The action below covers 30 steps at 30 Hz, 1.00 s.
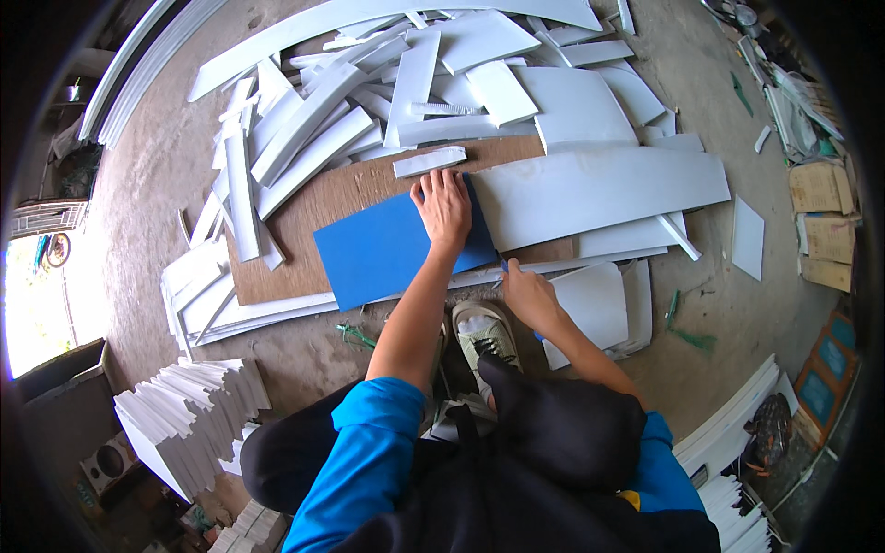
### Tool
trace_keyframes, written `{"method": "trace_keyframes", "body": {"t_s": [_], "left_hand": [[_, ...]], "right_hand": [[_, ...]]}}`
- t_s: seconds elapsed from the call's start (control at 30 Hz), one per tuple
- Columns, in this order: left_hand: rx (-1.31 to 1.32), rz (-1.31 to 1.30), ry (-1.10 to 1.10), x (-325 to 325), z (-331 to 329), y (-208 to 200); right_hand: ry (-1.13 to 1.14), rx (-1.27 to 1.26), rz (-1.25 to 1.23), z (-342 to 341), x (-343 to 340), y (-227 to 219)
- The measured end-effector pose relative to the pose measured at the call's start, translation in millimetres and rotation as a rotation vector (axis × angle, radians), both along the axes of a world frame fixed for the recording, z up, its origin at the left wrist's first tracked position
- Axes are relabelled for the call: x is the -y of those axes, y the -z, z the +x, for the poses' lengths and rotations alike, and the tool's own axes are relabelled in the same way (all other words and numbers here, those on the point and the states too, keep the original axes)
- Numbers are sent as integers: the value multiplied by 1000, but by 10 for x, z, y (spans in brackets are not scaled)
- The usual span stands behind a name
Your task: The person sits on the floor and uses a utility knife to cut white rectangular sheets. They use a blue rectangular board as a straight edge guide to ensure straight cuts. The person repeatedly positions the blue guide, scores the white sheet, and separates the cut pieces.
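A blue rectangular board (392, 241) lies across a brown wooden sheet (281, 226) in front of me. My left hand (444, 207) presses down near its right end, fingers lying on the surface and reaching its far edge. Close to the near right corner of that board, my right hand (530, 293) is closed around a slim dark tool (503, 264). Only a little of the tool shows, so its exact kind is unclear. A long white panel (604, 189) lies directly to the right of the blue board, and a short white strip (430, 161) rests just beyond my left fingertips.
A heap of white offcuts (406, 83) covers the far side. Stacked white pieces (189, 419) stand at lower left. A loose white sheet (585, 309) lies near my right hand, with green string (687, 332) beside it. Cardboard boxes (823, 221) line the right.
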<state>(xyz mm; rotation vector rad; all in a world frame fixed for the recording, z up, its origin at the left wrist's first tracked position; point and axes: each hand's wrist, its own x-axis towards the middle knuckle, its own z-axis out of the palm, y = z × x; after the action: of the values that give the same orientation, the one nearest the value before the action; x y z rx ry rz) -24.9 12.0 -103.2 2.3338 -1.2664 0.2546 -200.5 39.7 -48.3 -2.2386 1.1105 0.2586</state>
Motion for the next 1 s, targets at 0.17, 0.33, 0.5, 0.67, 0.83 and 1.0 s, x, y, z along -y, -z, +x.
{"method": "trace_keyframes", "body": {"t_s": [0.17, 0.33, 0.5, 0.67, 0.83, 1.0], "left_hand": [[-83, 74, -5, 2, 20, -34], [-96, 26, -23, 20, 4, -32], [-80, 17, -97, 24, 103, -13], [-123, 81, -113, 58, 171, -21], [-90, 28, -105, 68, 184, 37], [-94, 54, -108, 68, 182, 32]], "right_hand": [[75, 44, -142, 313, 408, -169], [107, 123, -204, 640, 852, -19], [29, 130, -171, 808, 885, -45], [-51, 187, -226, 924, 871, 78], [-86, 203, -263, 1044, 889, 170], [-111, 204, -162, 1106, 1012, 149]]}}
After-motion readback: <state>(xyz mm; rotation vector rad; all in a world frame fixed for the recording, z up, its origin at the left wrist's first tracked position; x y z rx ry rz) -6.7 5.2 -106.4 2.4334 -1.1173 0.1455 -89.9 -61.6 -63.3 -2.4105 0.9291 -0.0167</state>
